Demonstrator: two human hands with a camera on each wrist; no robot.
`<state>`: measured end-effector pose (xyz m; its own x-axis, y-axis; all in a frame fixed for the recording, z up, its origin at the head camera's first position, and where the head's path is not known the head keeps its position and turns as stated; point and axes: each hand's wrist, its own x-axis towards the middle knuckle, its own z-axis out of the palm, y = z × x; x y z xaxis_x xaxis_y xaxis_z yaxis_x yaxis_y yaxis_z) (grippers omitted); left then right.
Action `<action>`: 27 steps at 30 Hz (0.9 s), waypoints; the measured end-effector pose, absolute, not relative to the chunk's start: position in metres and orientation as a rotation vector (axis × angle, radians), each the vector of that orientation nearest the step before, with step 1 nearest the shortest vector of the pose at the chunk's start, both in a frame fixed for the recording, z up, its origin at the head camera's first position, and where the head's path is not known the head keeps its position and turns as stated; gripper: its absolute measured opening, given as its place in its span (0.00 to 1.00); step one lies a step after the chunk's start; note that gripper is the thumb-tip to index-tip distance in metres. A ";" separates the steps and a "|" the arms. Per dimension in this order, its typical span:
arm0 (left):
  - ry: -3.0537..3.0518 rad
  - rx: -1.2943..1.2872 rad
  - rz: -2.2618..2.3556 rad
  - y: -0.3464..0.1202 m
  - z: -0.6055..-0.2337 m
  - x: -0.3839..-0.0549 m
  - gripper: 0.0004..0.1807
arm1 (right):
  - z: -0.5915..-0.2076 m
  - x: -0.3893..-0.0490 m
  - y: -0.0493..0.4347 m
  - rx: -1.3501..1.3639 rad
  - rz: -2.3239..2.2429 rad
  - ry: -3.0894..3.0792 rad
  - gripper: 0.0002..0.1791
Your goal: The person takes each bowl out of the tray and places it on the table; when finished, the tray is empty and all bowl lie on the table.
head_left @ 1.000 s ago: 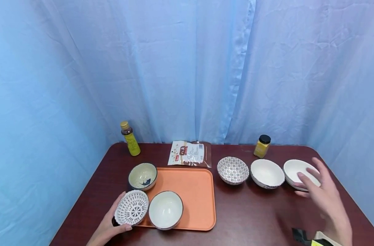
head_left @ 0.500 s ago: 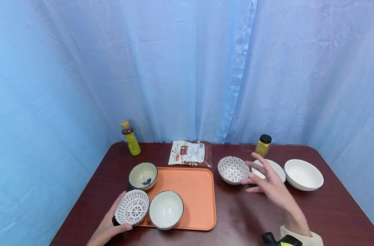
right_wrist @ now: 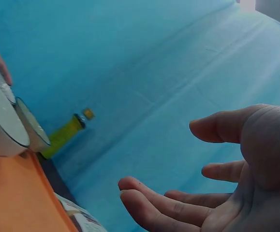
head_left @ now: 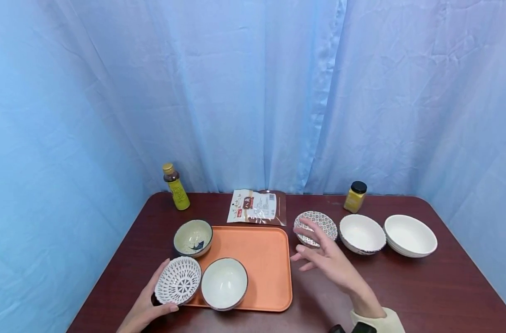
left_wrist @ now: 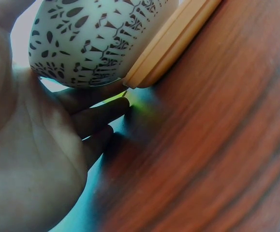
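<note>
In the head view my left hand [head_left: 146, 303] holds a white bowl with a dark radiating pattern [head_left: 179, 281], thumb at its near side and fingers along its left. The bowl tilts slightly over the near left corner of the orange tray [head_left: 269, 268]. From the left wrist, its printed outer wall [left_wrist: 89, 43] shows close against the tray rim [left_wrist: 171, 46]. Beside it on the tray are a plain white bowl with a dark rim [head_left: 224, 283] and a cream bowl with a blue motif [head_left: 193, 237]. My empty right hand [head_left: 333, 266], fingers spread, partly covers a grey-patterned bowl [head_left: 325, 226].
Right of the patterned bowl stand a white bowl with a speckled rim [head_left: 362, 233] and stacked white bowls [head_left: 411, 235]. A yellow jar [head_left: 355, 197], a snack pouch [head_left: 257, 208] and a yellow-green bottle [head_left: 176, 187] line the back, before blue curtains [head_left: 253, 92].
My right hand has swept left, from over the stacked white bowls past the speckled-rim bowl to the grey-patterned one. My left hand and its bowl stay put.
</note>
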<state>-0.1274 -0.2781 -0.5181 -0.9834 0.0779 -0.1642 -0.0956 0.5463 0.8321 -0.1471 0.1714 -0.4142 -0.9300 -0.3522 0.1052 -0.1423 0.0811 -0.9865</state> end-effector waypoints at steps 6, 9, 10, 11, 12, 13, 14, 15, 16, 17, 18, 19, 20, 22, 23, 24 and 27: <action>2.575 -0.032 1.421 -0.279 -0.517 -0.127 0.62 | -0.433 -0.149 0.142 -0.546 -1.896 2.092 0.38; 2.591 -0.030 1.415 -0.279 -0.517 -0.126 0.62 | -0.445 -0.151 0.126 -0.538 -1.885 2.015 0.38; 2.599 -0.030 1.413 -0.279 -0.518 -0.126 0.62 | -0.450 -0.151 0.121 -0.532 -1.882 1.989 0.38; 2.605 -0.028 1.415 -0.279 -0.518 -0.126 0.62 | -0.455 -0.152 0.115 -0.524 -1.881 1.961 0.38; 2.609 -0.028 1.420 -0.279 -0.518 -0.126 0.62 | -0.460 -0.152 0.110 -0.513 -1.878 1.936 0.38; 2.608 -0.027 1.427 -0.279 -0.519 -0.126 0.62 | -0.466 -0.152 0.106 -0.501 -1.873 1.917 0.38; 2.604 -0.027 1.436 -0.279 -0.519 -0.126 0.62 | -0.471 -0.152 0.101 -0.491 -1.868 1.898 0.38; 2.600 -0.027 1.445 -0.279 -0.519 -0.126 0.62 | -0.476 -0.152 0.097 -0.479 -1.860 1.884 0.39; 2.594 -0.024 1.457 -0.279 -0.520 -0.127 0.62 | -0.481 -0.152 0.094 -0.461 -1.851 1.875 0.39; 2.589 -0.023 1.464 -0.279 -0.520 -0.127 0.62 | -0.486 -0.152 0.090 -0.448 -1.845 1.863 0.40; 2.587 -0.024 1.467 -0.278 -0.520 -0.127 0.62 | -0.490 -0.152 0.087 -0.438 -1.842 1.848 0.40; 2.584 -0.025 1.470 -0.278 -0.520 -0.127 0.62 | -0.494 -0.152 0.085 -0.432 -1.841 1.833 0.41; 2.584 -0.025 1.471 -0.278 -0.521 -0.128 0.62 | -0.497 -0.152 0.082 -0.430 -1.842 1.816 0.42; 2.579 -0.029 1.477 -0.279 -0.521 -0.128 0.62 | -0.502 -0.152 0.078 -0.432 -1.849 1.775 0.43; 2.577 -0.033 1.479 -0.279 -0.521 -0.128 0.63 | -0.505 -0.153 0.077 -0.440 -1.855 1.751 0.43; 2.573 -0.036 1.481 -0.279 -0.521 -0.128 0.63 | -0.507 -0.154 0.075 -0.444 -1.863 1.728 0.43; 2.568 -0.038 1.486 -0.278 -0.521 -0.129 0.63 | -0.514 -0.156 0.072 -0.451 -1.876 1.675 0.44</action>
